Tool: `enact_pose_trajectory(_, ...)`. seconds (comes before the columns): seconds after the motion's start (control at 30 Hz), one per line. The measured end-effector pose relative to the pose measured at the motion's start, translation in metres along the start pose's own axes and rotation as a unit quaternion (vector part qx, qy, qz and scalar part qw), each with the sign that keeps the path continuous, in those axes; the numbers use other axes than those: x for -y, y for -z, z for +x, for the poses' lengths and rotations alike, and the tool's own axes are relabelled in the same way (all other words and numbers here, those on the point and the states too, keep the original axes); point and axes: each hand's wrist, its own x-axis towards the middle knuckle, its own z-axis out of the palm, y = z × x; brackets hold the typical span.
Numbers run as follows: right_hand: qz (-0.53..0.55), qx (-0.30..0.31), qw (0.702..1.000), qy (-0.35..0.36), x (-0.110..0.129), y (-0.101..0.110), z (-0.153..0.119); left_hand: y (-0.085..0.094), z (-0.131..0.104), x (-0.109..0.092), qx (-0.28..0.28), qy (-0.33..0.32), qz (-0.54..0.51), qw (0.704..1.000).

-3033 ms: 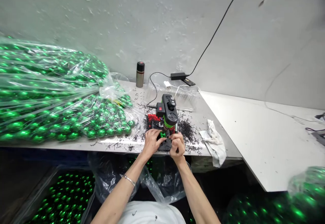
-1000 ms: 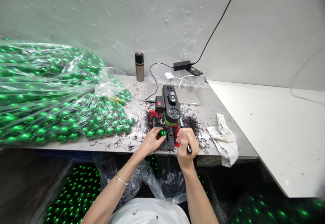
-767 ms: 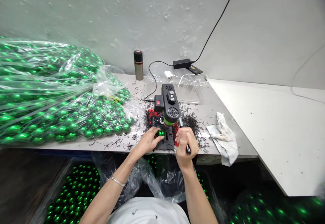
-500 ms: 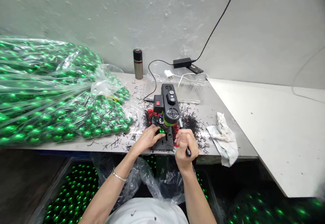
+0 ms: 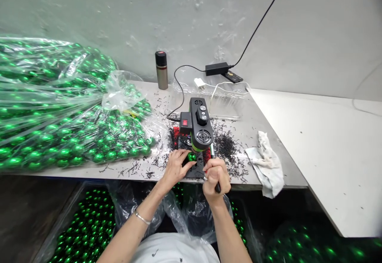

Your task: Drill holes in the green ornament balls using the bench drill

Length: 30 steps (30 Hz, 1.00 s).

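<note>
Wall [image 5: 191, 16]: one, painted pale grey, greenish toward the left; surface marked with small pits and flaked spots, smoother to the right. Worktable [image 5: 253, 115]: one, grey top, straight edges, standing near the wall. Side table [image 5: 322, 147]: one, white top, adjoining the worktable's right edge, a few dark specks. Floor [image 5: 26, 207]: dark, lower left, detail indistinct. Light: diffuse, pale glare along the worktable's front, deep shadow beneath.
</note>
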Motion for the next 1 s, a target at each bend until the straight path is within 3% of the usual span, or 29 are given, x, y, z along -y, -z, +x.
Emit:
enact_pose_trajectory(0.3, -0.013, -0.035, 0.999, 0.029, -0.022, -0.011, -0.026, -0.002, -0.001, -0.001, -0.008, 0.001, 0.008, 1.0)
enact_pose_trajectory(0.5, -0.038, 0.044, 0.994, 0.097, -0.024, -0.004, -0.018, -0.004, -0.002, 0.0, -0.01, 0.002, 0.0, 1.0)
enact_pose_trajectory(0.7, -0.011, -0.001, 1.0, 0.021, 0.001, 0.002, 0.014, 0.0, 0.001, 0.002, -0.006, 0.001, -0.033, 0.999)
enact_pose_trajectory(0.87, 0.004, 0.021, 0.998, -0.051, 0.026, 0.008, 0.047, 0.019, -0.037, -0.012, 0.025, -0.046, -0.048, 0.997)
enact_pose_trajectory(1.0, 0.007, -0.004, 0.999, -0.044, 0.025, 0.004, 0.041, 0.031, -0.061, -0.014, 0.079, -0.097, -0.025, 0.992)
